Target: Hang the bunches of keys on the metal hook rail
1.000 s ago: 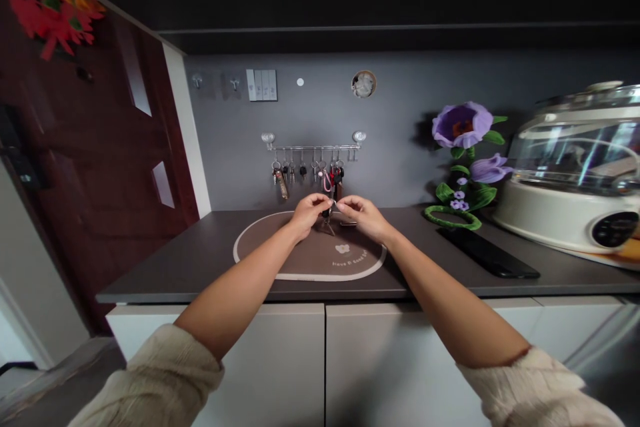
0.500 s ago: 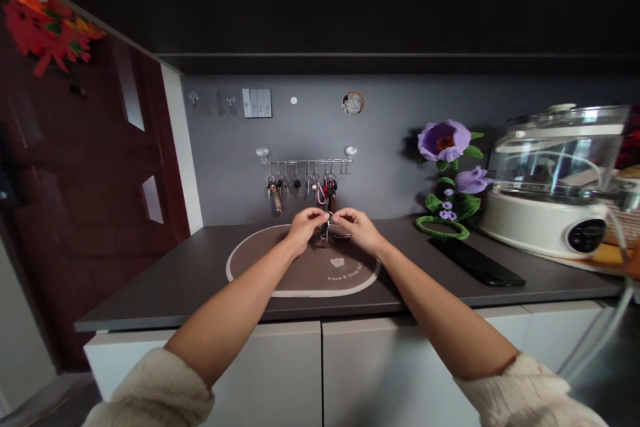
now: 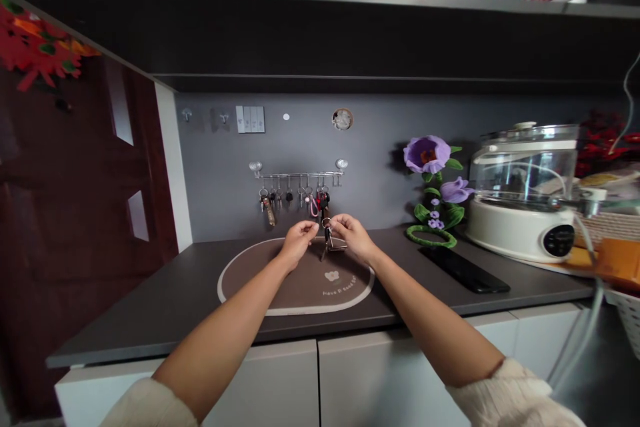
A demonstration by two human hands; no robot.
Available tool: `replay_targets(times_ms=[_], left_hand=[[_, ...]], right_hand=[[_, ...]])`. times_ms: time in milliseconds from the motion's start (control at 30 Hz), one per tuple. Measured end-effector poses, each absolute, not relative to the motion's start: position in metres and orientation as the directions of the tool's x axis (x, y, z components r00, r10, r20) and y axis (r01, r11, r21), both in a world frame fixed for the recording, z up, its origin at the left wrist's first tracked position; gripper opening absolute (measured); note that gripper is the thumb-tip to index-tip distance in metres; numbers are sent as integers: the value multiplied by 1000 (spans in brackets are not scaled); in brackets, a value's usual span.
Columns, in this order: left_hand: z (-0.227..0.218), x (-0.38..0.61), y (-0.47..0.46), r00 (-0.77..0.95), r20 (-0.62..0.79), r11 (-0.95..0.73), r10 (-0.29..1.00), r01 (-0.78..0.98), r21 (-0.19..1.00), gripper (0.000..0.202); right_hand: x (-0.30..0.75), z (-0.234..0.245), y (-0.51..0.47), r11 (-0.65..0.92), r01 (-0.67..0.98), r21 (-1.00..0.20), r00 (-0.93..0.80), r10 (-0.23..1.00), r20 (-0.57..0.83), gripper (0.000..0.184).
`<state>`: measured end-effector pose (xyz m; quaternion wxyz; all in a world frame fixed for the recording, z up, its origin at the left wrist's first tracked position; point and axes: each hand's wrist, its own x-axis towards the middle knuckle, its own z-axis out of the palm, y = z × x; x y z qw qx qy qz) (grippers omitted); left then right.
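Currently, the right hand (image 3: 352, 236) pinches a key ring (image 3: 327, 235) above the oval mat (image 3: 267, 278); just left, the left hand (image 3: 299, 241) curls nearly closed, any hold unclear.

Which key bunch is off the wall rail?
The key bunch dangling from the right hand; the other bunches hang along the wall rail.

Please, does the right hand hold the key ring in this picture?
Yes, the right hand pinches the key ring at its edge, with keys hanging below it.
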<state>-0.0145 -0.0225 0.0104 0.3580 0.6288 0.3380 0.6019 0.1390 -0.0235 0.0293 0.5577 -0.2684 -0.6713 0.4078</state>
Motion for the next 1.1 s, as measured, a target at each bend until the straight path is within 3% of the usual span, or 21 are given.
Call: replay_targets(times_ms=[300, 633, 800, 1100], left_hand=[[2, -16, -14, 14, 556, -550, 831, 165, 819, 26], [-1, -12, -11, 0, 605, -581, 796, 281, 764, 22], [-3, -11, -9, 10, 622, -591, 783, 326, 738, 20], [-4, -12, -6, 5, 635, -594, 773, 359, 720, 20]], right_hand=[[137, 52, -8, 457, -145, -878, -181, 860, 478, 28], [140, 83, 31, 458, -154, -876, -9, 886, 465, 17], [140, 98, 48, 422, -157, -893, 141, 905, 402, 7], [131, 106, 67, 342, -230, -911, 242, 927, 287, 9]])
